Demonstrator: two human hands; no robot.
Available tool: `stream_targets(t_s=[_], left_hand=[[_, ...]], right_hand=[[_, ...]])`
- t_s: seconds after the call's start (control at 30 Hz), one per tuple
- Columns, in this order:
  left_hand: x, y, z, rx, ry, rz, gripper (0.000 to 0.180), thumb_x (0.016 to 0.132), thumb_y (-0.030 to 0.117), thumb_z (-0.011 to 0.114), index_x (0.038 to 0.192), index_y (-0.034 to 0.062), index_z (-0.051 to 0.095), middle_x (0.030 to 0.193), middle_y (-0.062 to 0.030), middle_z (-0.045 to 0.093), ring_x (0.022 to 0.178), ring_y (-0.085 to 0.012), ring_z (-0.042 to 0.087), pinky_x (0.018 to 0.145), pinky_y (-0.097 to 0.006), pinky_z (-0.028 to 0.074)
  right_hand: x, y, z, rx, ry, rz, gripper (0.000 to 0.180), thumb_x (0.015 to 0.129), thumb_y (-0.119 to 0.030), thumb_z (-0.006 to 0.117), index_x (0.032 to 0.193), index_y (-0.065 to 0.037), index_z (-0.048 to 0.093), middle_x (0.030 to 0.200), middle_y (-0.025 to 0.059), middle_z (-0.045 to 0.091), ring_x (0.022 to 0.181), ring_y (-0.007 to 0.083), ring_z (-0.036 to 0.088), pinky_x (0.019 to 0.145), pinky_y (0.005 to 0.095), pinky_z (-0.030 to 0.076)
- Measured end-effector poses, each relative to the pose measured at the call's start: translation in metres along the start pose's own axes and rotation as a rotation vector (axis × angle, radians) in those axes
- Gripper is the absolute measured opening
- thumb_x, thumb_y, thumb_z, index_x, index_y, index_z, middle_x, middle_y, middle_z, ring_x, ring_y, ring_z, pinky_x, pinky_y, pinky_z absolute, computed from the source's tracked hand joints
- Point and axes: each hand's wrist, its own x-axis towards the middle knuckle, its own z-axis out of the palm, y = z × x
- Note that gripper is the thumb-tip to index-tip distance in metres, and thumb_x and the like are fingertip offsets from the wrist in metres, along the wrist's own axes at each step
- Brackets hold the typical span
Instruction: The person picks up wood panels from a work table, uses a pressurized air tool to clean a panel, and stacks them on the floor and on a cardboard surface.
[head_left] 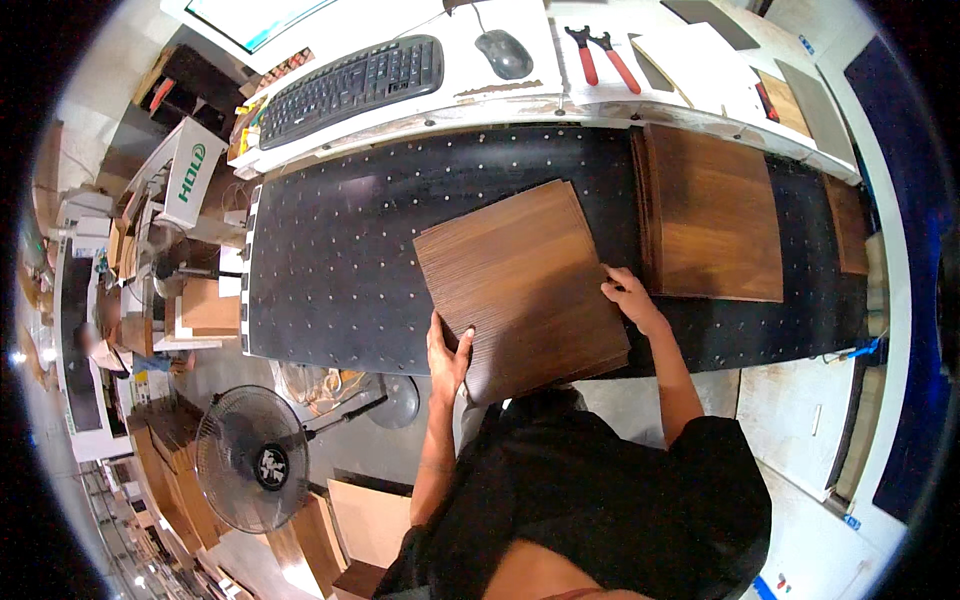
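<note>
While both bare hands work at the near edge of a black perforated work table [340,260], a square panel of dark wood-grain board [520,285] lies flat on that surface, turned a little out of line with the table's edges, its near corner reaching the front edge of the table by the person's body. The left hand [448,352] grips the panel at its lower left edge, thumb on top and fingers curled under the side, so it is closed on the board. The right hand [630,298] rests on the panel's right edge, fingers bent over the side and touching it; whether they reach beneath cannot be told. Just beside the panel to the right, a stack of similar brown wood panels [712,212] sits squared to the table, close to the right hand but apart from it, and a narrower brown piece [848,225] lies farther right. Beyond the black surface runs a white bench [560,95] carrying a black keyboard [352,85], a dark computer mouse [503,52] and red-handled pliers [603,55]. Down on the floor to the left stands a round pedestal fan [252,458], with cardboard boxes [208,308] and stacked boards near it.
</note>
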Motion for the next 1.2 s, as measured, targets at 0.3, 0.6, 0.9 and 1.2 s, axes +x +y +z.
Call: stream_targets(t_s=[0.3, 0.6, 0.9, 1.2], left_hand=[[0.025, -0.010, -0.013, 0.064, -0.102, 0.132, 0.099, 0.088, 0.035, 0.084, 0.160, -0.0054, 0.030, 0.141, -0.0307, 0.052, 0.131, -0.0439, 0.051, 0.111, -0.048, 0.045], [0.049, -0.031, -0.019, -0.077, -0.187, 0.217, 0.101, 0.087, 0.029, 0.085, 0.160, -0.0084, 0.026, 0.139, -0.0319, 0.050, 0.133, -0.0444, 0.047, 0.112, -0.048, 0.042], [0.128, -0.035, -0.042, 0.009, -0.432, 0.369, 0.090, 0.092, 0.032, 0.079, 0.159, -0.0064, 0.032, 0.141, -0.0313, 0.057, 0.136, -0.0454, 0.047, 0.112, -0.049, 0.042], [0.173, -0.028, -0.041, 0.028, -0.388, 0.552, 0.080, 0.086, 0.046, 0.081, 0.144, -0.0032, 0.055, 0.135, -0.0254, 0.065, 0.125, -0.0445, 0.058, 0.105, -0.051, 0.048]], right_hand=[[-0.005, -0.021, 0.048, -0.337, 0.282, -0.162, 0.070, 0.101, -0.046, 0.067, 0.147, 0.005, 0.054, 0.142, 0.0242, 0.057, 0.133, 0.0371, 0.051, 0.113, 0.0451, 0.041], [-0.027, -0.013, 0.086, -0.519, 0.635, 0.021, 0.079, 0.089, -0.064, 0.074, 0.125, 0.006, 0.067, 0.125, 0.0319, 0.065, 0.119, 0.0471, 0.060, 0.104, 0.0506, 0.049], [-0.108, 0.024, 0.214, -0.218, 0.975, 0.151, 0.080, 0.085, -0.062, 0.079, 0.121, 0.009, 0.068, 0.119, 0.0296, 0.068, 0.113, 0.0420, 0.066, 0.097, 0.0478, 0.052], [-0.126, -0.027, 0.339, 0.258, 1.155, 0.488, 0.090, 0.088, -0.066, 0.076, 0.130, 0.012, 0.062, 0.123, 0.0262, 0.071, 0.115, 0.0349, 0.068, 0.098, 0.0437, 0.052]])
